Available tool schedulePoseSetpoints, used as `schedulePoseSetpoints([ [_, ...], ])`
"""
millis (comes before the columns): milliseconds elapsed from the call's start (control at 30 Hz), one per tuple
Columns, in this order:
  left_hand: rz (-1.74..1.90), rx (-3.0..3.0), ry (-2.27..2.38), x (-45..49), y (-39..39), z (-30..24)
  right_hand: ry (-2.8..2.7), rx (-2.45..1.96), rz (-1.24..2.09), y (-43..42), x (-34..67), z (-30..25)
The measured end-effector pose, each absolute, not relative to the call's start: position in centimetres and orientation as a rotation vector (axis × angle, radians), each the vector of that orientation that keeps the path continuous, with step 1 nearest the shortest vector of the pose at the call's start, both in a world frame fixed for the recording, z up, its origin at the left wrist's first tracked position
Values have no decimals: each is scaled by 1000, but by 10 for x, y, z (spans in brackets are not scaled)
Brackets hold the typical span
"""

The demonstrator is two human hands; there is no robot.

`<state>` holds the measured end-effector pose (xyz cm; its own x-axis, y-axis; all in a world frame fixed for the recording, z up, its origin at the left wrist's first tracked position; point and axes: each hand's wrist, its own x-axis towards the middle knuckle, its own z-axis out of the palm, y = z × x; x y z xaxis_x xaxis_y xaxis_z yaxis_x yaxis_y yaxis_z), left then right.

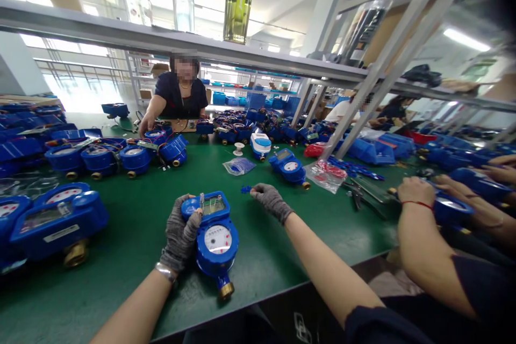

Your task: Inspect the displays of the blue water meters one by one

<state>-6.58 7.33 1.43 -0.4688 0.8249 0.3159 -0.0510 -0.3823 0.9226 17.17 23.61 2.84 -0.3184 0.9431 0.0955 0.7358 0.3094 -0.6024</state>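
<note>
A blue water meter (215, 236) with a round white dial and a brass fitting lies on the green table (133, 236) in front of me. My left hand (182, 232), in a grey knit glove, grips the meter's left side near its small display. My right hand (269, 199), also gloved, reaches forward to the right of the meter and pinches a small blue part (245, 189) just above the table.
Several blue meters (52, 220) lie at the left and in a row (116, 158) further back. Small plastic bags (238, 166) and a bag of red parts (327, 173) lie ahead. A co-worker's hand (415, 191) works at the right; another person (179, 94) sits across.
</note>
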Motion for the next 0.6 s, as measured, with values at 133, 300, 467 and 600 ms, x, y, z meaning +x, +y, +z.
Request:
schedulePoseSetpoints([
  [133,1898,1103,1241,-65,73,16,-2155,-999,886,170,155,56],
  [300,1883,1098,1254,-65,71,19,-2253,-895,987,135,139,80],
  [467,1877,1085,1248,-63,69,24,-2356,-979,846,141,132,88],
  [600,1871,1072,1254,-62,69,26,-2409,-948,751,139,131,92],
])
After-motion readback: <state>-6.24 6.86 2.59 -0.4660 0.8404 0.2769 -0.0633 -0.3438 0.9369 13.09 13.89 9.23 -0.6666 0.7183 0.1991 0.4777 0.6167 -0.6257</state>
